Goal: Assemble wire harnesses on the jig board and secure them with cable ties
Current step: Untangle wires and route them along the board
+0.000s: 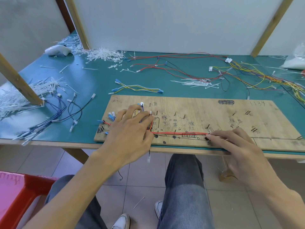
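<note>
A wooden jig board [206, 106] with black pegs and handwritten marks lies along the near edge of the green table. Red wires [178, 133] run taut along its near side between my hands. My left hand [130, 128] lies flat on the wire bundle at the board's left end, fingers spread over red, blue and white wires with blue connectors [111, 115] beside it. My right hand [236, 144] rests on the board with its fingertips pressing the right end of the red wires near a peg. Loose white cable ties [194, 83] lie beyond the board.
Heaps of cut tie ends [102, 54] sit at the back left. Colourful wire bundles [257, 75] spread at the right, red and black wires [165, 65] in the middle, blue and black leads [59, 113] at the left. Wooden frame posts [18, 80] stand on the table. A red stool [18, 195] is at my left.
</note>
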